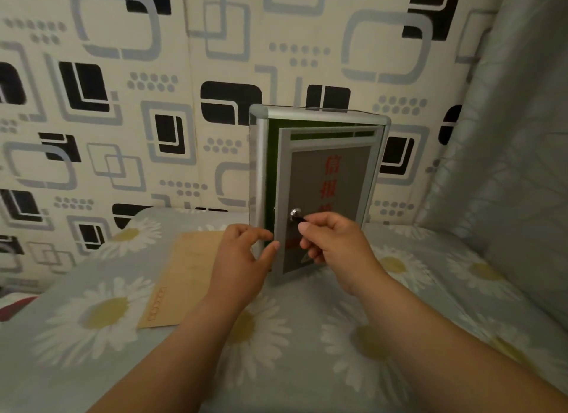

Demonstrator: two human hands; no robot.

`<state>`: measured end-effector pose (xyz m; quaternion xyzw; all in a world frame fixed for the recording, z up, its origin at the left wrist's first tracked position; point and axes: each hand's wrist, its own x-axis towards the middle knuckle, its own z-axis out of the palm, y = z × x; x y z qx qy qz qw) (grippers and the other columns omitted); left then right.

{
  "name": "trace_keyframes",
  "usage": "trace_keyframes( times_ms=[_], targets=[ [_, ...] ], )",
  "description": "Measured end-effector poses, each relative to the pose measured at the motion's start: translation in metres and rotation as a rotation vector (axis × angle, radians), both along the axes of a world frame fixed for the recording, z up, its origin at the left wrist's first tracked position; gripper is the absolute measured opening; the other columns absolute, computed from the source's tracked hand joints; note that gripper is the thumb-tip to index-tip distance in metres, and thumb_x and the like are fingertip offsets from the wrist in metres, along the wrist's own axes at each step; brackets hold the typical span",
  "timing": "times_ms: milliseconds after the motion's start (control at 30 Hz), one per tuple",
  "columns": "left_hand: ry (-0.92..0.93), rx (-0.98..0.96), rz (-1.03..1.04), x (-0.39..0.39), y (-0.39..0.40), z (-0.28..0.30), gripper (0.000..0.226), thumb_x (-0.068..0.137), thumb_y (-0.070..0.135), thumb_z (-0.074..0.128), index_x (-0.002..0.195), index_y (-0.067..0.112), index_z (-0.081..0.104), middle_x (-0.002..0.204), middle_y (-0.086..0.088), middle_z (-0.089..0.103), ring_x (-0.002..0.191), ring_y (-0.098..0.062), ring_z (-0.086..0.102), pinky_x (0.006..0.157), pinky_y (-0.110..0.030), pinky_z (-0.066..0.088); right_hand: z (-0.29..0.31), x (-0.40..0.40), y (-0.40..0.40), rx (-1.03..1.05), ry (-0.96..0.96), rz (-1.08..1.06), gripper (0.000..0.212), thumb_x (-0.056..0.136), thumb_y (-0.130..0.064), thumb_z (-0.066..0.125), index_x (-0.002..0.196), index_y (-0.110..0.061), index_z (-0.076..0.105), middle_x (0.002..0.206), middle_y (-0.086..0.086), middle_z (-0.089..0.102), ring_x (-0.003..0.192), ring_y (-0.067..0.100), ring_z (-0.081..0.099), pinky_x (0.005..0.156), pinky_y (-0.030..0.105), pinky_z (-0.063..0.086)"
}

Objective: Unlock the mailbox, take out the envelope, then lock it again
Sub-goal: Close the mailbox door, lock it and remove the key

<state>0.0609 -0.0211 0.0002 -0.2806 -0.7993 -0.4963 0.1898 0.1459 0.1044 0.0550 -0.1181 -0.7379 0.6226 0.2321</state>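
Observation:
A grey metal mailbox with red characters stands upright on the bed against the wall. Its door hangs ajar, swung out at the left edge, showing a dark green inside. A round silver lock sits low on the door with a dark key in it. My right hand pinches that key between thumb and forefinger. My left hand touches the door's free left edge with its fingertips, fingers apart. A brown envelope lies flat on the bed left of the mailbox, partly under my left wrist.
The bed cover is grey with a daisy print. A patterned wall rises behind the mailbox, and a grey curtain or cover hangs at the right. Something red and white shows at the left edge.

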Motion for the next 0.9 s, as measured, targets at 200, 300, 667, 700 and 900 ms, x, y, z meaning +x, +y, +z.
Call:
trace_keyframes(
  times_ms=[200,300,667,700,900],
  targets=[
    [-0.021,0.044,0.057,-0.007,0.001,-0.001,0.03,0.075,0.029,0.068,0.102,0.018,0.058,0.102,0.002,0.049,0.096,-0.015,0.05,0.082,-0.019,0.034,0.0,-0.011,-0.002,0.157,-0.02,-0.023,0.011,0.076,-0.022,0.066,0.084,-0.021,0.059,0.061,-0.001,0.065,0.049,0.005,0.056,0.052,0.021,0.046],
    [-0.047,0.055,0.065,-0.012,0.003,-0.001,0.054,0.072,0.028,0.071,0.118,0.015,0.048,0.119,-0.004,0.049,0.113,-0.018,0.046,0.092,-0.021,0.033,-0.001,-0.016,-0.003,0.212,-0.006,-0.085,0.009,0.075,-0.024,0.067,0.08,-0.022,0.06,0.069,0.006,0.068,0.06,0.013,0.06,0.062,0.033,0.051],
    [-0.376,0.181,-0.3,-0.058,0.017,0.004,0.11,0.062,0.042,0.077,0.141,0.041,0.001,0.156,0.003,0.009,0.14,-0.013,0.014,0.109,-0.032,0.02,-0.004,-0.027,-0.004,0.366,0.034,-0.164,0.009,0.074,-0.034,0.066,0.072,-0.031,0.058,0.067,0.004,0.067,0.069,0.019,0.066,0.065,0.033,0.053],
    [-0.38,0.187,-0.332,-0.062,0.018,0.004,0.111,0.061,0.042,0.077,0.14,0.044,-0.001,0.157,0.004,0.008,0.139,-0.01,0.013,0.107,-0.03,0.019,-0.003,-0.028,-0.003,0.379,0.035,-0.168,0.009,0.074,-0.033,0.066,0.072,-0.03,0.059,0.066,0.004,0.067,0.068,0.019,0.066,0.065,0.033,0.052],
    [-0.45,0.242,-0.496,-0.072,0.022,0.003,0.12,0.059,0.032,0.081,0.138,0.048,-0.007,0.156,0.002,0.01,0.137,-0.004,0.015,0.108,-0.031,0.025,-0.005,-0.034,0.001,0.515,0.044,-0.186,0.01,0.073,-0.037,0.065,0.067,-0.032,0.058,0.056,-0.003,0.061,0.054,0.006,0.056,0.054,0.024,0.046]
  ],
)
